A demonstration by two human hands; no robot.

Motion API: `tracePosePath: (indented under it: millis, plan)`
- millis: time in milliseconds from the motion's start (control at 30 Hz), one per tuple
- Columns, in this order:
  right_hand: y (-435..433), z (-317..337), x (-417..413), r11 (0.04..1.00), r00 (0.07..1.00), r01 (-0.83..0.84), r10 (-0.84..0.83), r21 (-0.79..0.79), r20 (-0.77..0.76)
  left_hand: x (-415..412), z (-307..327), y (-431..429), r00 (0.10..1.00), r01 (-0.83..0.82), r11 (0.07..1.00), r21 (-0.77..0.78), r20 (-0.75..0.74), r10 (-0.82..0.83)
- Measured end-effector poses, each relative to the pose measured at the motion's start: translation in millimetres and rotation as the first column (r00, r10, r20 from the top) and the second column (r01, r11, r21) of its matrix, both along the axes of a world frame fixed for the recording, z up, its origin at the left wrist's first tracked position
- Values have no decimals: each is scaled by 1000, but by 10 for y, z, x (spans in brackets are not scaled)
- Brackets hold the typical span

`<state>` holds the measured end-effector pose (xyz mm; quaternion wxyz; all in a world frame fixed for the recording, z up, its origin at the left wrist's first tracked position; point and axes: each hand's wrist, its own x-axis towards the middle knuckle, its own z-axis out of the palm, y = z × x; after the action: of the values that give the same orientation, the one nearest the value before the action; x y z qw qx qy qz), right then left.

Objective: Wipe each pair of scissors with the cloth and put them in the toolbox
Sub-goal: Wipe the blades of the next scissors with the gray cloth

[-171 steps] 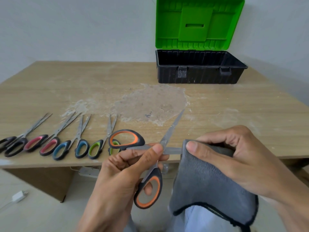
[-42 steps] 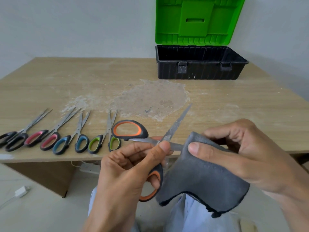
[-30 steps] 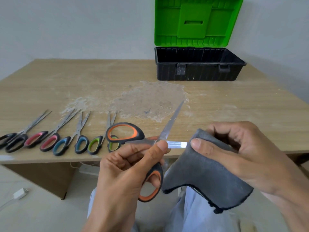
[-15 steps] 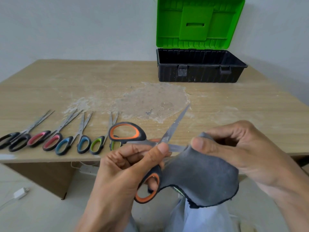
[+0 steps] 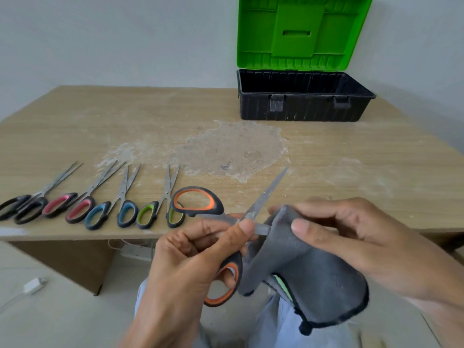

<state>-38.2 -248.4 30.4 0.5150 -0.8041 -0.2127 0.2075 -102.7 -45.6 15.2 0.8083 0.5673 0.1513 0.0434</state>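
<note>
Standing right by them rn. The left hand [image 5: 190,262] is up in front of the body, fingers curled round the orange scissors [image 5: 261,199], thumb pressed flat right by the pivot, one finger poking thru the lower handle loop. The scissors are spread wide open and held in the air just off the near table edge. One blade points up & away toward the toolbox, the other runs sideways to the right, straight into the cloth [image 5: 301,267].

The right hand [image 5: 351,242] comes in from the right w/ its thumb on the near face of the grey cloth and fingers curled behind, pinching the fold over that sideways blade. The rest of the cloth hangs down over the lap.

Further out, 4 more prs lie in a row on the table [image 5: 351,159] along its near left edge, handles toward the person, tips away: black pair [image 5: 22,207], pink pair [image 5: 67,207], blue pair [image 5: 110,214], green pair [image 5: 160,212]. There's a worn pale patch [image 5: 226,151] mid table. The toolbox [image 5: 301,109] sits far right, its green lid [image 5: 301,33] standing open above the black tub. There's a power strip [image 5: 135,251] under the table and a white charger [image 5: 34,285] on the floor at left.
</note>
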Motion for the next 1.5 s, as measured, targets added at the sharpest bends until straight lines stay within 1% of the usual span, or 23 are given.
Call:
tracePosePath:
  millis: [100, 133, 200, 300, 367, 433, 533, 633, 733, 833, 933, 1000, 1133, 1267, 1367, 1500]
  plan:
    - [-54, 8, -5, 983, 985, 146, -155, 108, 80, 4, -31, 18, 1000, -10, 999, 46, 8, 10]
    - [-63, 14, -17, 977, 977, 167, -182, 136, 113, 10, -35, 17, 1000, -10, 998, 58, 14, 9]
    - [-13, 21, -45, 981, 974, 140, -161, 137, 159, 22, -27, -2, 1000, -2, 997, 72, 29, 0]
    - [106, -35, -81, 989, 982, 77, -96, 123, 162, 37, -16, -24, 999, 2, 999, 46, 32, -4]
    - [151, -82, -71, 989, 978, 93, -114, 119, 177, 34, -19, -11, 999, -28, 999, 23, 17, 28]
    - [123, -147, -39, 992, 975, 99, -112, 75, 191, 27, -17, 0, 999, -42, 999, 16, 0, 42]
    - [44, -188, -22, 992, 982, 117, -121, 38, 143, 20, -24, 2, 999, -34, 999, 1, -27, 34]
    - [-8, -157, -23, 989, 986, 130, -136, 63, 97, 21, -33, 18, 998, -34, 999, -6, -45, 34]
    - [-11, -180, 13, 992, 981, 118, -123, 40, 151, 29, -27, -14, 1000, -16, 1000, 13, -22, 17]
    - [94, -130, -20, 992, 969, 102, -114, 69, 217, 38, 2, -50, 1000, -3, 1000, 5, -9, 3]
    - [51, -71, -2, 997, 977, 60, -67, 41, 204, 28, 23, -22, 999, -1, 997, -72, -44, -2]
    - [-2, -28, 33, 997, 975, 82, -82, 9, 206, 20, 24, 3, 997, -19, 994, -106, -79, 11]
    - [-23, -27, 32, 993, 964, 119, -116, 4, 240, 41, 41, -38, 996, -42, 995, -95, -76, 35]
    - [90, -55, -4, 994, 952, 105, -99, -5, 290, 45, 44, -89, 998, -26, 995, -96, -60, 20]
    - [56, -35, 32, 996, 966, 91, -94, 22, 239, 32, 78, -36, 997, -50, 993, -109, -69, 43]
    - [-81, -23, 53, 987, 974, 146, -156, 71, 167, -4, 123, 57, 997, -58, 991, -123, -62, 51]
